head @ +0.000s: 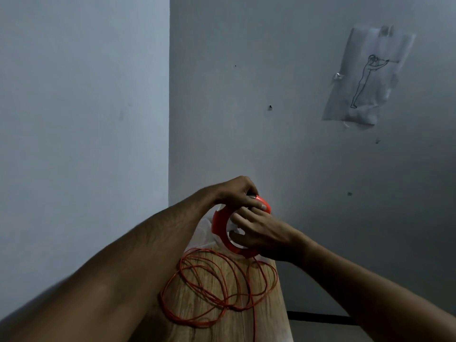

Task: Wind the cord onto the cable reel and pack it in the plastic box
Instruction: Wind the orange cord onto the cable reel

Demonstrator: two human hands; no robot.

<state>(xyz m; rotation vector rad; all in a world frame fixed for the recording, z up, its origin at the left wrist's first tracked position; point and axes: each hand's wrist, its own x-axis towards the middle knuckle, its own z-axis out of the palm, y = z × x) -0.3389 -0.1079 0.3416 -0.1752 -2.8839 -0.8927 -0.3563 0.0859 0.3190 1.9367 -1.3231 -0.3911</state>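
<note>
An orange cable reel [220,222] is held up above the far end of a narrow wooden table [197,307]. My left hand [237,192] grips its top rim, thumb laid along the edge. My right hand [261,236] holds the reel from the right, fingers reaching into its open centre. A thin orange cord [217,287] lies in several loose loops on the table below, and one strand runs up to the reel. A translucent plastic box [202,233] shows partly behind the reel, mostly hidden by my arms.
The table stands in a corner between two grey walls. A paper sheet with a line drawing [367,77] is taped to the right wall. A dark skirting strip [320,317] runs along the floor at the right.
</note>
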